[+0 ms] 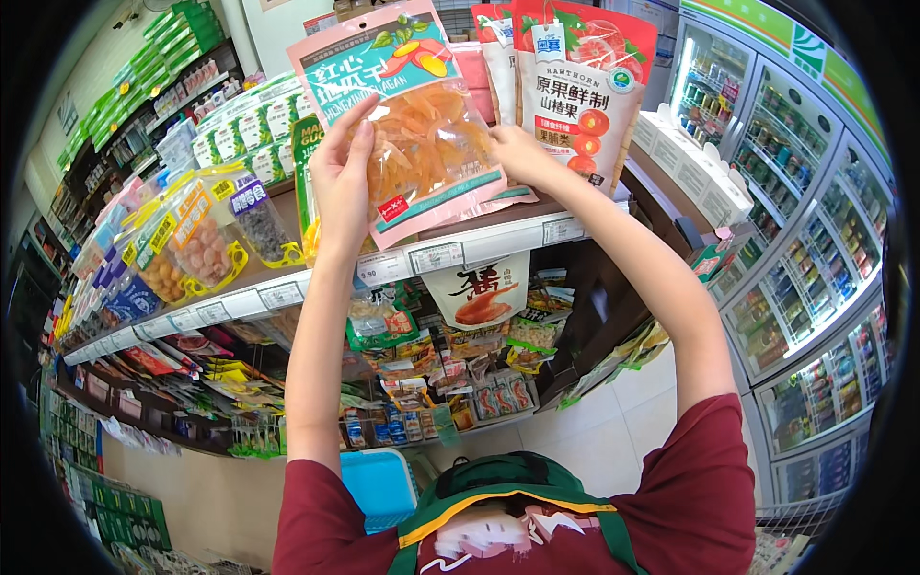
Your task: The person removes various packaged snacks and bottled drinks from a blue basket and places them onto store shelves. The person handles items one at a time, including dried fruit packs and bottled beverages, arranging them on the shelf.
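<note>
My left hand (346, 169) grips the left edge of a pink and teal packet of dried sweet potato strips (424, 136), thumb on its front. The packet is tilted, over the front of the top shelf (474, 241). My right hand (523, 154) is at the packet's right edge; its fingertips are partly hidden, so I cannot tell what they hold. Part of another pink packet (514, 195) shows below and behind. Just beyond my right hand stands a red and white pouch of dried hawthorn (582, 93). A green and yellow packet (309, 205) lies behind my left wrist.
Bagged snacks (201, 233) line the shelf to the left. More packets (384, 323) hang beneath it, near a white pouch (478, 291). White boxes (693, 169) stand at right, before glass-door drinks coolers (783, 158). A blue basket (377, 485) is low by my body.
</note>
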The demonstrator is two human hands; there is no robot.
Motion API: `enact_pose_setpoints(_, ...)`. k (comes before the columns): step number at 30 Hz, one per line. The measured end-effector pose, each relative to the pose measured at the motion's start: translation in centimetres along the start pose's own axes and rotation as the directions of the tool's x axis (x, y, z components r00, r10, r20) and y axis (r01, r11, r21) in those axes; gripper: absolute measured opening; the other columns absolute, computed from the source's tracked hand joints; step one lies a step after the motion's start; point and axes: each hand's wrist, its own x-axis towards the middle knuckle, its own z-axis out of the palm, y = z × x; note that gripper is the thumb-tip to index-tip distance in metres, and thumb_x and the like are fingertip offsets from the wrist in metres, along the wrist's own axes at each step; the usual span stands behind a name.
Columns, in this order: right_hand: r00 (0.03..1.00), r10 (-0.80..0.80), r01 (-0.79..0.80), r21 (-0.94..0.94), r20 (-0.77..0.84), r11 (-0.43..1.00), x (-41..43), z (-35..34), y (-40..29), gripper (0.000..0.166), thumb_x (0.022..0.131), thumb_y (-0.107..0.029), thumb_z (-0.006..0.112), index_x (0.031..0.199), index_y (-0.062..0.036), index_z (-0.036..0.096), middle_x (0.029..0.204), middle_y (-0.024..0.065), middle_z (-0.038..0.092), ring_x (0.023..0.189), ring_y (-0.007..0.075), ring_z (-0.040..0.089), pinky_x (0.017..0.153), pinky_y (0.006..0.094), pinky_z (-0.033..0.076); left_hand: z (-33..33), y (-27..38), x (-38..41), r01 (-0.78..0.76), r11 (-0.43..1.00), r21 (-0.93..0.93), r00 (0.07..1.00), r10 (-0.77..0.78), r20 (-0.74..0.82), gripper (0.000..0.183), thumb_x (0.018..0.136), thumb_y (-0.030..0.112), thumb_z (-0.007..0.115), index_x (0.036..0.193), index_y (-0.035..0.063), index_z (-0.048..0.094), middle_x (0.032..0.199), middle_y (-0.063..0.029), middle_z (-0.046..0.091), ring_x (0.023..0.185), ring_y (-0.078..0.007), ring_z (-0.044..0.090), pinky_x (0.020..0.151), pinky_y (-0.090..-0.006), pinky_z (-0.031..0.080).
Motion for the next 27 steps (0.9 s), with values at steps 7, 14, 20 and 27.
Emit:
enact_pose_setpoints(7, 0.982, -0.182, 0.069, 0.828, 0.041, 0.556, -4.8, -4.7, -3.9, 0.041, 0.092, -0.026, 0.055, 0.121, 0.0022, 0.049, 0.112, 0.0085, 0.061, 0.100, 0.0154, 0.059, 0.089, 0.0287, 0.046, 1.6, 0.7, 1.0, 0.066, 0.995, -0.069, 0.994, -0.060, 0.089, 0.058, 0.094, 0.011, 0.053, 0.146, 0.0162, 0.028, 0.122, -0.0093, 0.055, 0.096, -0.0095, 0.056, 0.085, -0.0245, 0.046)
enact_pose_setpoints(14, 0.995, -0.072, 0.095, 0.770, -0.064, 0.630, -4.4, -2.6, -2.5, 0.042, 0.087, -0.009, 0.063, 0.122, 0.0060, 0.044, 0.102, 0.0110, 0.061, 0.087, 0.0129, 0.059, 0.076, 0.0263, 0.049, 3.8, -2.4, 2.2, -0.024, 0.957, 0.288, 0.990, -0.017, 0.141, 0.061, 0.087, 0.009, 0.058, 0.142, 0.0109, 0.031, 0.127, -0.0167, 0.043, 0.103, -0.0230, 0.055, 0.087, -0.0352, 0.046)
enact_pose_setpoints(20, 1.000, 0.023, -0.014, 0.568, -0.010, 0.823, -3.5, -2.1, -0.8, 0.038, 0.088, -0.011, 0.063, 0.118, 0.0065, 0.047, 0.092, 0.0096, 0.061, 0.081, 0.0123, 0.059, 0.065, 0.0250, 0.047, 4.2, -4.7, 0.9, -0.218, 0.608, 0.764, 0.967, 0.030, 0.253, 0.053, 0.088, 0.013, 0.055, 0.138, 0.0057, 0.038, 0.136, -0.0399, 0.024, 0.119, -0.0506, 0.042, 0.097, -0.0426, 0.040)
enact_pose_setpoints(27, 0.995, 0.080, -0.048, 0.437, -0.054, 0.898, -4.6, -1.6, -0.6, 0.045, 0.086, -0.014, 0.063, 0.120, 0.0096, 0.046, 0.098, 0.0187, 0.061, 0.089, 0.0199, 0.059, 0.073, 0.0303, 0.047, 4.3, -3.9, -1.7, -0.410, 0.410, 0.815, 0.911, 0.138, 0.389, 0.045, 0.090, 0.017, 0.054, 0.129, -0.0034, 0.047, 0.140, -0.0400, 0.020, 0.132, -0.0503, 0.024, 0.106, -0.0448, 0.030)
